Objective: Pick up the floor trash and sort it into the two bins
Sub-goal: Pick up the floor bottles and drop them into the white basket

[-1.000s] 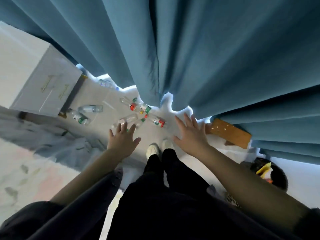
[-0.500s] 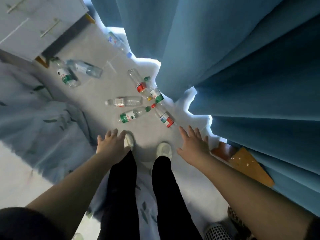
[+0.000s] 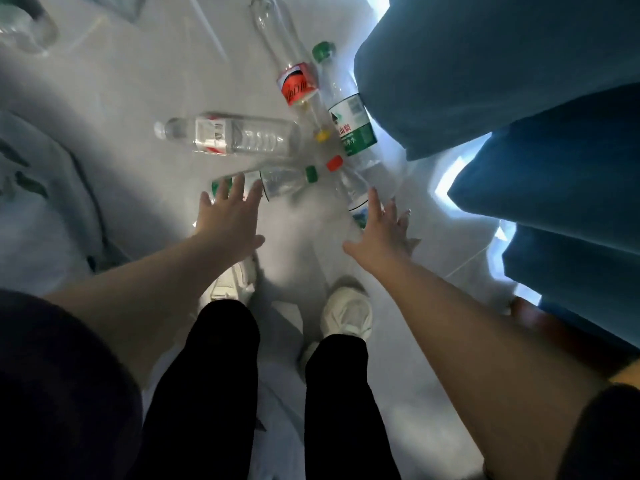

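Several empty plastic bottles lie on the pale floor in front of my feet. A clear bottle with a white label (image 3: pixel 239 136) lies crosswise. Below it a green-capped bottle (image 3: pixel 287 178) is partly covered by my left hand (image 3: pixel 230 223), whose fingers are spread and straight over it. A red-capped bottle (image 3: pixel 349 188) runs down under my right hand (image 3: pixel 384 233), also spread and holding nothing. A red-labelled bottle (image 3: pixel 294 84) and a green-labelled bottle (image 3: pixel 349 123) lie farther off. No bin is in view.
Blue curtain folds (image 3: pixel 519 98) hang along the right, touching the green-labelled bottle. A pale patterned cloth (image 3: pixel 41 202) covers the floor at the left. More clear bottles (image 3: pixel 24 29) lie at the top left. My white shoes (image 3: pixel 346 313) stand just behind the hands.
I have bent much lower, so the bottles fill the view. Both hands have moved forward from beside my shoes to the nearest bottles.
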A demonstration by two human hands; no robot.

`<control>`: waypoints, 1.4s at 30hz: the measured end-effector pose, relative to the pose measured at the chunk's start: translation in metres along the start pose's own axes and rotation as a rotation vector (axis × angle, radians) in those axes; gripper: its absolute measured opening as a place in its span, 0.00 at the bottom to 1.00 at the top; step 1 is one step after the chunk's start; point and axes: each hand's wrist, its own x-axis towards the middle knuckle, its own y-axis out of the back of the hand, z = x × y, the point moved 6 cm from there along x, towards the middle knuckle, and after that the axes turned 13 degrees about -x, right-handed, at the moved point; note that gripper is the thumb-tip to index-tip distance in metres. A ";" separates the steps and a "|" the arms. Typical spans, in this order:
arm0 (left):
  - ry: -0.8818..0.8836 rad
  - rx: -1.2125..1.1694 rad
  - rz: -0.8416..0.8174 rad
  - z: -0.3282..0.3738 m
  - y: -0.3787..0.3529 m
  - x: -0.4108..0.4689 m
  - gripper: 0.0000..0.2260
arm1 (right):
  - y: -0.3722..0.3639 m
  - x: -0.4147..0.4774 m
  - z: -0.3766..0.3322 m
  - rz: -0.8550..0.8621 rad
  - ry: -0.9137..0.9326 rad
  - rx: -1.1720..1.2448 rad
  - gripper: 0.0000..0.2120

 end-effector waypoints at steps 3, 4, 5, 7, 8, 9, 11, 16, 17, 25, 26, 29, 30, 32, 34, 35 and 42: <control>0.000 -0.038 0.081 -0.007 -0.010 0.031 0.48 | -0.015 0.030 -0.004 0.059 0.004 -0.030 0.54; -0.013 -0.048 0.120 -0.008 -0.012 0.039 0.48 | -0.018 0.039 -0.005 0.085 0.004 -0.030 0.54; -0.030 -0.054 0.161 -0.008 -0.013 0.046 0.48 | -0.021 0.047 -0.006 0.106 0.005 -0.028 0.54; -0.073 -0.037 0.235 -0.008 -0.015 0.057 0.47 | -0.025 0.060 -0.008 0.147 0.012 -0.027 0.53; -0.090 -0.024 0.258 -0.007 -0.017 0.062 0.47 | -0.026 0.066 -0.010 0.173 0.013 -0.025 0.52; -0.101 -0.014 0.273 -0.007 -0.019 0.066 0.46 | -0.026 0.072 -0.011 0.201 0.009 -0.016 0.52; -0.112 -0.013 0.294 -0.005 -0.022 0.073 0.44 | -0.025 0.081 -0.013 0.254 -0.003 0.008 0.50; -0.072 -0.071 0.287 -0.001 -0.026 0.083 0.34 | -0.022 0.090 -0.013 0.290 -0.019 0.097 0.40; -0.063 -0.091 0.277 0.000 -0.026 0.081 0.33 | -0.020 0.086 -0.012 0.292 -0.016 0.109 0.39; -0.078 -0.244 0.273 0.021 0.029 -0.008 0.31 | 0.035 -0.011 0.016 0.327 -0.050 0.246 0.38; -0.078 -0.264 0.279 0.024 0.041 -0.028 0.31 | 0.047 -0.031 0.019 0.323 -0.053 0.257 0.38; -0.106 -0.361 0.312 0.038 0.095 -0.090 0.31 | 0.096 -0.097 0.028 0.337 -0.058 0.285 0.37; -0.121 -0.395 0.319 0.043 0.114 -0.113 0.32 | 0.115 -0.122 0.030 0.353 -0.048 0.295 0.36; -0.142 -0.455 0.354 0.053 0.157 -0.157 0.32 | 0.153 -0.174 0.030 0.387 -0.019 0.332 0.36; -0.154 -0.538 0.401 0.063 0.206 -0.206 0.33 | 0.195 -0.232 0.031 0.435 0.002 0.395 0.36; -0.171 -0.573 0.416 0.070 0.233 -0.238 0.32 | 0.219 -0.269 0.032 0.458 0.012 0.424 0.36; -0.458 -0.820 0.594 0.125 0.399 -0.447 0.30 | 0.339 -0.513 0.058 0.743 0.021 0.773 0.35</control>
